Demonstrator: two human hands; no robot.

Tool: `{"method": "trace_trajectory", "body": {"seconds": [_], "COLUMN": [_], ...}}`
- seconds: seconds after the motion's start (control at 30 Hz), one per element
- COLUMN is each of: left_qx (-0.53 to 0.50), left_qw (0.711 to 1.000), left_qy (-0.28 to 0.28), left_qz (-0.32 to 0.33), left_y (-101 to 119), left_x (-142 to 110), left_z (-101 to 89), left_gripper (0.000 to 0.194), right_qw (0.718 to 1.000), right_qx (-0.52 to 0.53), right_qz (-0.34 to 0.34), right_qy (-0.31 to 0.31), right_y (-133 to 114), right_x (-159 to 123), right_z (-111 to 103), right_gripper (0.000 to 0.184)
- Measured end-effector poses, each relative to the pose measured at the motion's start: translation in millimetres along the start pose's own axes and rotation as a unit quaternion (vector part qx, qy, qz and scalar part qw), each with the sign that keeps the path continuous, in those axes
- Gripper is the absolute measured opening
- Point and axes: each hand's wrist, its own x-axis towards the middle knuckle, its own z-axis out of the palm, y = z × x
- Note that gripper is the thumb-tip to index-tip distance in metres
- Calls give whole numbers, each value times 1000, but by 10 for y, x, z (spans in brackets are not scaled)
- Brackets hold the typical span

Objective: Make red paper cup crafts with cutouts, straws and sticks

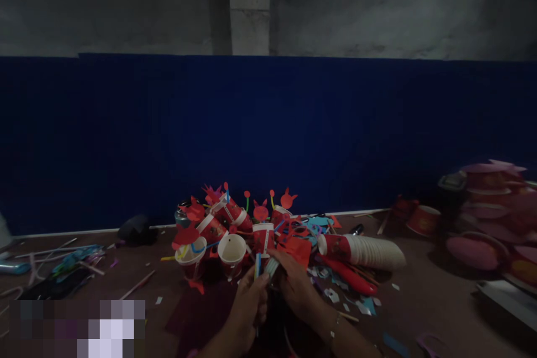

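Note:
Near the middle bottom of the head view, my left hand [251, 299] is closed around thin blue, yellow and white strips [257, 267]; their kind is not clear. The ends stick up above the thumb. My right hand [293, 279] is bent beside it, its fingers around a pale, finely striped piece [272, 269] that I cannot name. Just beyond my hands stands a red paper cup [263, 238] with a red animal-face cutout [260, 212] above it. A white-lined paper cup [232, 251] stands open to the left, and red paper [296, 250] lies behind my right hand.
A long stack of nested paper cups [369, 251] lies on its side at right, above a red-handled tool [352, 277]. Paper scraps [331, 295] litter the table. Decorated red cups are piled behind. Blurred pink-red items [495, 218] stand far right; a blue partition [268, 123] rises behind.

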Motion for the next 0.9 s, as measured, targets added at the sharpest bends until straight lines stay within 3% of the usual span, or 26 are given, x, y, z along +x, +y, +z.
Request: {"method": "trace_trajectory", "body": {"seconds": [0.1,0.33,0.77,0.9], "left_qx": [10,-11,-16,-53], "left_qw": [1000,1000,999,998], "left_qy": [27,26,13,12], "left_qz": [-9,-8,-43,-17], "left_y": [-7,-22,-39,-30], "left_x": [2,30,81,43], "left_z": [0,-29,-43,-24], "left_gripper": [50,41,30,27], "right_qw": [1000,997,991,993], "right_qx": [-18,-59,-102,-91], "right_qz": [-12,-15,-9,-4], "right_qy": [-10,-49,-88,-75], "right_y": [-64,-111,-140,-121], "right_x": [0,-8,7,2], "right_z": [-27,-40,-37,-15], "right_gripper": [48,61,58,61]}}
